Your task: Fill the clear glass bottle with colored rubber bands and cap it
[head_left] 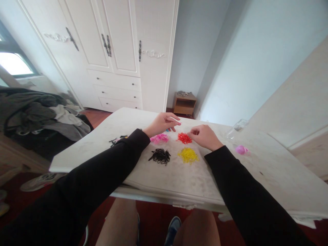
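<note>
Small loose elastic hair bands lie on a white table in piles sorted by colour. My left hand [163,123] hovers above the pink pile [160,138], fingers stretched out and apart; a small pink spot shows at one fingertip, too tiny to identify. A bit of blue [167,130] peeks out below these fingers. At the right edge of the red pile [183,138], my right hand [205,137] has its thumb and fingers pinched together; what is between them is hidden. Nearer to me are the black pile [160,156] and the yellow pile [188,155].
Mixed black and coloured bands [118,140] lie on the table's left, partly behind my left sleeve. On the right are a clear container [237,129] lying on its side and a pink round item [241,149]. Clothes [38,116] are heaped at the left; a white wardrobe [112,68] stands behind.
</note>
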Demonstrator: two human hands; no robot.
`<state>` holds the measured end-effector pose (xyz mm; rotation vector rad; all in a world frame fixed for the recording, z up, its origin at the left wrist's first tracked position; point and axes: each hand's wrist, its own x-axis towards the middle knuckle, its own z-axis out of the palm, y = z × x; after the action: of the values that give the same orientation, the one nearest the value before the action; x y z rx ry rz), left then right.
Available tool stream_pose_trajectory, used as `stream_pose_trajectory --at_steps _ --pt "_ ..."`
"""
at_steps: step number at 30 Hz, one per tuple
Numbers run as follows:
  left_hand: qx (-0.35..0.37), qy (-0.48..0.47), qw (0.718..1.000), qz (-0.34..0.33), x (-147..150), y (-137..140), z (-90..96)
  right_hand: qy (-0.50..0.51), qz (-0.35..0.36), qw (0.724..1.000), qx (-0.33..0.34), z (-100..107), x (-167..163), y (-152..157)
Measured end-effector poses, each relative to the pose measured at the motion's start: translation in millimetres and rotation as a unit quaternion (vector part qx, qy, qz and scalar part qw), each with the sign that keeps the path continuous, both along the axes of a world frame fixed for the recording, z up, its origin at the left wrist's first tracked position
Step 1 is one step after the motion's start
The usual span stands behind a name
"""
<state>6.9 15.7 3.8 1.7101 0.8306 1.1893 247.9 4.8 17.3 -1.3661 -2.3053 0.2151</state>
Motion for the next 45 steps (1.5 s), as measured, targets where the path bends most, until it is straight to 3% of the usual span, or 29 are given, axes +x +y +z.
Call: stream_pose_trajectory --at_steps 4,10,28,32,39,45 --pt "0.0 0.007 1.0 -0.031 4 -5 1.3 0.073 0.007 0.997 0.023 3 -3 -2" --pt "0.001 0.022 0.998 -0.062 8 -7 -1.2 0.177 0.078 0.981 0.033 5 -13 -8" --pt "0.025 0.073 0.996 -0.035 8 -5 -1.4 0.19 0.109 0.972 0.086 -2 -19 -5" --pt "0.06 0.073 0.996 0.007 8 1 -2.6 0.192 0.085 0.971 0.115 1 -18 -4" --pt "0.084 0.058 0.986 0.131 -14 12 6.7 0.271 -0.023 0.948 0.165 13 1 2" --pt "0.078 0.052 0.995 0.045 -1 3 2.6 0.249 0.027 0.956 0.153 5 -11 -2"
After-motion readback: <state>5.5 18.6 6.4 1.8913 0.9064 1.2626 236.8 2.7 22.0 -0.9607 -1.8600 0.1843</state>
